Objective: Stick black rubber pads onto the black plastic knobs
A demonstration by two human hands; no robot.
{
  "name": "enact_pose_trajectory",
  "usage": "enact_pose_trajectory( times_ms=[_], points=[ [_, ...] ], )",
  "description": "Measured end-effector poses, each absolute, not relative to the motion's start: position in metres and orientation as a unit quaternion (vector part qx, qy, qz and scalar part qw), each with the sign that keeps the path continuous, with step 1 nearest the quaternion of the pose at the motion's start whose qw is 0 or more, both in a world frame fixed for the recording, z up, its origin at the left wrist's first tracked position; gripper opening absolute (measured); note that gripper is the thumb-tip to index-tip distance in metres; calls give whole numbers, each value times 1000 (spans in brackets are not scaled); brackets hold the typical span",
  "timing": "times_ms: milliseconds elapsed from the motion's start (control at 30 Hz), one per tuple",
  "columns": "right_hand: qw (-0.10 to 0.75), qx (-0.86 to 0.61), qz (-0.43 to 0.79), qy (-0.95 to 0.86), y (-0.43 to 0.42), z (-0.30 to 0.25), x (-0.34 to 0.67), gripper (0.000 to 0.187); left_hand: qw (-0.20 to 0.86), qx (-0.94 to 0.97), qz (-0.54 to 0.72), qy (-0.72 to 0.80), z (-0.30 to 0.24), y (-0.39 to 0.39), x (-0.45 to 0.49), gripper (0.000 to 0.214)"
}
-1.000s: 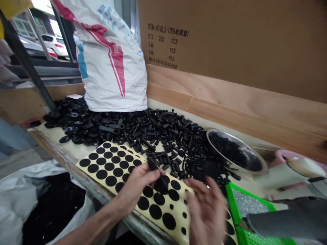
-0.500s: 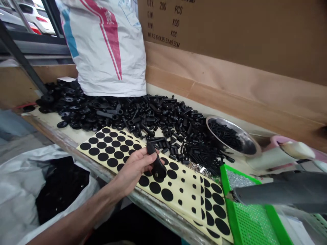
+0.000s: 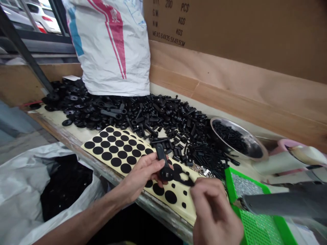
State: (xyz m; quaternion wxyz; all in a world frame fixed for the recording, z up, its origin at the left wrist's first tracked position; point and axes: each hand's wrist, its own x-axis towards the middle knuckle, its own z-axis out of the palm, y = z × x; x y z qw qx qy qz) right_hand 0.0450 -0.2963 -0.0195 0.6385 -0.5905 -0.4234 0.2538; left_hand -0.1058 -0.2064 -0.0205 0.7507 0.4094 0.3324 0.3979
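My left hand (image 3: 146, 173) is closed around a black plastic lever-like part (image 3: 163, 161), its narrow end pointing up and away and its rounded end down. Entering from the lower right, my right hand (image 3: 216, 211) is blurred, its thumb and fingers pinched together. At those fingertips is a small dark shape, too blurred to name. Beneath both hands lie cream sheets of round black stickers (image 3: 116, 162); smaller black dots (image 3: 185, 192) show between the hands.
Heaped black plastic parts (image 3: 145, 112) spread behind the sheets, under a white sack (image 3: 102, 54). A steel bowl (image 3: 258, 153) of black pieces, a green basket (image 3: 283, 226) and a grey tool (image 3: 276, 199) are at right. A white bag (image 3: 17, 180) sits lower left.
My right hand has come into view from the lower right, over the sheets. My left hand still holds the black lever-like part. The view has shifted slightly.
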Motion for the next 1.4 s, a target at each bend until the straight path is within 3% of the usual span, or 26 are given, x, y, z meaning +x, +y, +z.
enact_pose_trajectory(
  times_ms=[167, 300, 1400],
  points=[
    [638, -543, 459, -295, -273, -36, 46, 23, 759, 399, 392, 335, -28, -207, -101, 30],
    [604, -550, 513, -264, -276, -36, 38, 29, 763, 392, 390, 336, -32, -208, -98, 27],
    [593, -582, 479, -284, -274, -57, 39, 25, 758, 381, 391, 356, -40, -204, -87, 30]
  ],
)
